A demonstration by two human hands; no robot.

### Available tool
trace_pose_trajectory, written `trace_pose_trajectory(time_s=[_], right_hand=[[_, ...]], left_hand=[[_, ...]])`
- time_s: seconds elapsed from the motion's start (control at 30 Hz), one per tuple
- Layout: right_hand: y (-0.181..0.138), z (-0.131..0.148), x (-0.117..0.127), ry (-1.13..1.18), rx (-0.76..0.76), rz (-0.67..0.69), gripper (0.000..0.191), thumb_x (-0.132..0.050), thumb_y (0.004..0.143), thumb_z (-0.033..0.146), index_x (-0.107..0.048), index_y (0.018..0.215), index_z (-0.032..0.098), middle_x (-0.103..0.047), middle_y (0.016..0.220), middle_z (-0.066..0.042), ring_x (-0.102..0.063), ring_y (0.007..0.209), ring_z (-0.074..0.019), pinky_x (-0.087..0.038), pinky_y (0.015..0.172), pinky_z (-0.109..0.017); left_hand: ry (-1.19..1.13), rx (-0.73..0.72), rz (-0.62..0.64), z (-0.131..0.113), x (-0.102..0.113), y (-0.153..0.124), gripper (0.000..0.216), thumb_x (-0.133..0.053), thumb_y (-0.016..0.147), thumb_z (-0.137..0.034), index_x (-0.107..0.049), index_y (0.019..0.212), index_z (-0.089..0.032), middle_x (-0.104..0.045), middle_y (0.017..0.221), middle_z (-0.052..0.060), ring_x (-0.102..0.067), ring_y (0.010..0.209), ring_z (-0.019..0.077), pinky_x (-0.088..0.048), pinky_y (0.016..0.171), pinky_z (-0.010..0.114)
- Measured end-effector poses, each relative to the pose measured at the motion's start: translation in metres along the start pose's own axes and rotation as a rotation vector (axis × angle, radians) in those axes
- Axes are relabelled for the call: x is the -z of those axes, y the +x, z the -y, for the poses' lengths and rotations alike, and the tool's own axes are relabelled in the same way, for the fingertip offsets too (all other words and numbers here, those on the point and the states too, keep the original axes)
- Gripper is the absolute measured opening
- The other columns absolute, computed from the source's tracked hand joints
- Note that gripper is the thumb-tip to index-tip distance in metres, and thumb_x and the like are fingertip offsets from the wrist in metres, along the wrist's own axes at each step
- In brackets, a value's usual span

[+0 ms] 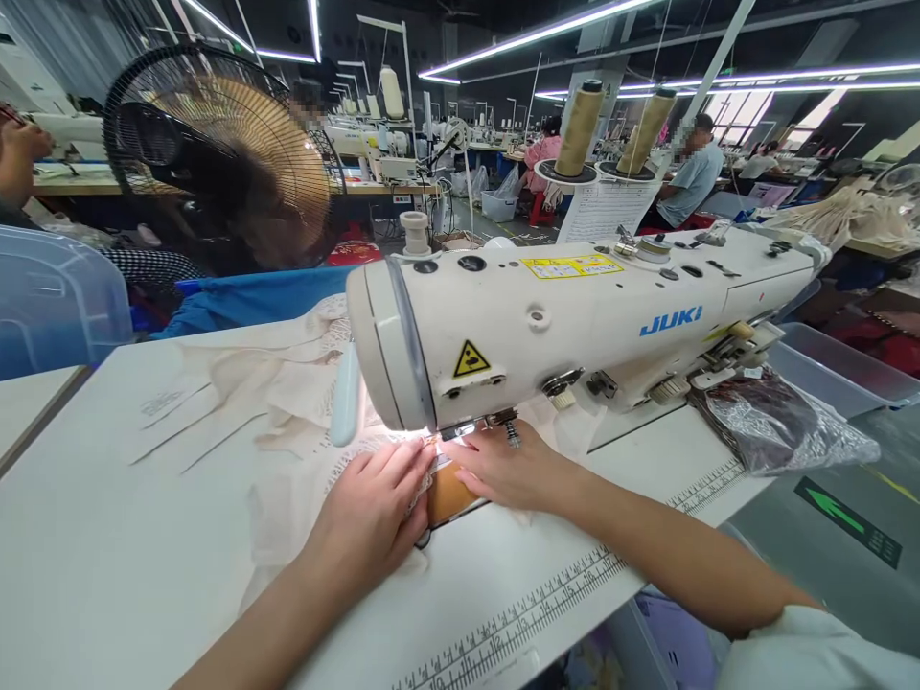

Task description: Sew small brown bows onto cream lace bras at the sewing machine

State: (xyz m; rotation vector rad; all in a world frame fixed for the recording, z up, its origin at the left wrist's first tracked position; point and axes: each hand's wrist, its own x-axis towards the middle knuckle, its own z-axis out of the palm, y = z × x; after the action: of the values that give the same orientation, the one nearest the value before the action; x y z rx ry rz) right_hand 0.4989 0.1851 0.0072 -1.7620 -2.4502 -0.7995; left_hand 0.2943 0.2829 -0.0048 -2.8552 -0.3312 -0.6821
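Cream lace-trimmed fabric (298, 407) lies in loose folds left of the sewing machine (517, 335) and runs under its head. My left hand (380, 498) is closed on the fabric's lace edge, fingers together, close in front of the needle area. From the other side, my right hand (514, 467) reaches below the machine head, its fingertips holding the fabric by the presser foot. The machine's head and my fingers partly hide the needle and the stitching spot. A brown plate (452, 494) shows between my hands, and a small light shines on the work.
A ruler strip (517, 623) runs along the table's front edge. A large black fan (222, 158) stands behind at left. Two thread cones (581, 129) rise behind the machine. A plastic-wrapped bundle (783, 426) lies at right. Other people sit at the back.
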Motion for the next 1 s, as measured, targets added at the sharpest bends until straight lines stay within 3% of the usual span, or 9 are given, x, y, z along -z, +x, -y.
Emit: trace_pose_trajectory(time_s=[0.23, 0.37, 0.63, 0.73, 0.83, 1.0], right_hand=[[0.001, 0.004, 0.000, 0.014, 0.029, 0.004, 0.026, -0.038, 0.101, 0.024, -0.063, 0.099, 0.018, -0.064, 0.093, -0.006, -0.054, 0.083, -0.0187, -0.036, 0.058, -0.032], [0.001, 0.005, -0.003, 0.120, 0.016, 0.052, 0.025, -0.041, 0.096, 0.015, -0.063, 0.107, 0.019, -0.066, 0.096, -0.007, -0.053, 0.090, -0.0204, -0.038, 0.063, -0.032], [0.000, 0.006, -0.002, 0.072, 0.052, 0.012, 0.023, -0.040, 0.093, 0.008, -0.062, 0.093, 0.016, -0.061, 0.085, -0.005, -0.050, 0.084, -0.0186, -0.031, 0.056, -0.032], [0.001, 0.005, 0.001, 0.074, 0.059, 0.010, 0.022, -0.042, 0.092, 0.007, -0.060, 0.086, 0.016, -0.060, 0.083, -0.004, -0.049, 0.081, -0.0175, -0.030, 0.056, -0.032], [0.002, 0.003, 0.004, 0.082, 0.066, -0.006, 0.022, -0.042, 0.093, 0.007, -0.060, 0.086, 0.016, -0.059, 0.083, -0.004, -0.048, 0.078, -0.0165, -0.029, 0.055, -0.033], [0.004, 0.001, 0.010, 0.072, 0.092, 0.011, 0.025, -0.040, 0.093, 0.006, -0.056, 0.078, 0.017, -0.058, 0.085, -0.004, -0.046, 0.076, -0.0155, -0.026, 0.052, -0.032]], left_hand=[[-0.049, 0.010, -0.037, 0.002, -0.001, -0.005, 0.039, -0.045, 0.092, -0.020, -0.058, 0.127, -0.010, -0.068, 0.122, 0.014, -0.063, 0.106, 0.0261, -0.049, 0.083, 0.038], [-0.061, 0.026, -0.021, 0.003, -0.004, -0.007, 0.040, -0.044, 0.092, -0.021, -0.057, 0.130, -0.013, -0.067, 0.122, 0.013, -0.062, 0.107, 0.0269, -0.049, 0.084, 0.039], [-0.119, 0.057, 0.025, 0.007, 0.001, 0.001, 0.036, -0.041, 0.097, -0.025, -0.059, 0.125, -0.015, -0.069, 0.108, 0.011, -0.064, 0.095, 0.0238, -0.050, 0.077, 0.035], [-0.198, 0.196, 0.121, 0.012, 0.001, 0.008, 0.039, -0.029, 0.101, -0.030, -0.067, 0.102, -0.021, -0.068, 0.083, 0.006, -0.062, 0.071, 0.0191, -0.046, 0.060, 0.031], [-0.216, 0.387, 0.248, 0.016, -0.002, 0.014, 0.047, -0.026, 0.101, -0.035, -0.057, 0.068, -0.023, -0.056, 0.056, 0.001, -0.053, 0.050, 0.0170, -0.033, 0.045, 0.029], [-0.157, 0.440, 0.244, 0.024, -0.010, 0.018, 0.040, -0.042, 0.095, -0.040, -0.051, 0.060, -0.024, -0.051, 0.048, -0.001, -0.048, 0.041, 0.0158, -0.029, 0.039, 0.026]])
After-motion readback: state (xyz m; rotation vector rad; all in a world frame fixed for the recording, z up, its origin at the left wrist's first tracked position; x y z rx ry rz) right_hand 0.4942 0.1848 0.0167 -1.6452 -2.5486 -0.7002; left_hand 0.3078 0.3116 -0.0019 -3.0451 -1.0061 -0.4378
